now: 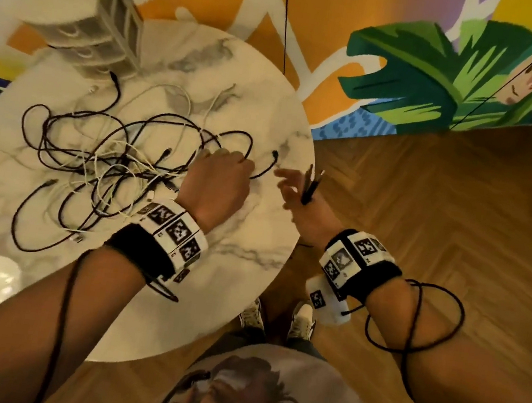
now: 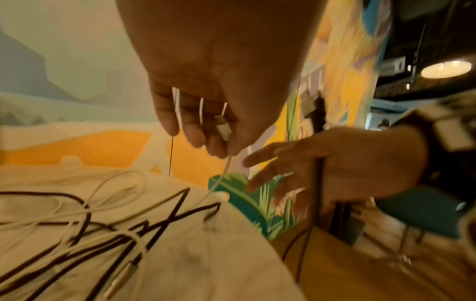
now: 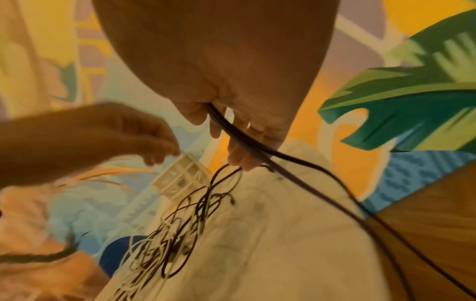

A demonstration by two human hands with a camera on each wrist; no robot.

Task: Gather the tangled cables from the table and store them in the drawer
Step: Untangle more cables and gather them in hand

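A tangle of black and white cables (image 1: 112, 162) (image 3: 175, 234) lies on the left half of the round marble table (image 1: 235, 251). My left hand (image 1: 226, 158) hovers over the tangle's right edge; in the left wrist view my left hand (image 2: 219, 142) pinches the plug end of a white cable (image 2: 224, 173), which trails down to the pile. My right hand (image 1: 290, 184) (image 3: 239, 150) is at the table's right rim and grips a doubled black cable (image 1: 309, 186) (image 3: 257, 148), its other fingers spread. A small white drawer unit (image 1: 113, 18) stands at the table's far left.
Wooden floor (image 1: 441, 206) lies right of the table and a painted mural wall (image 1: 408, 68) behind it. A thin black cord (image 1: 285, 19) hangs near the far rim. My shoes (image 1: 277, 316) stand at the near edge. A teal chair (image 2: 425, 211) is to the right.
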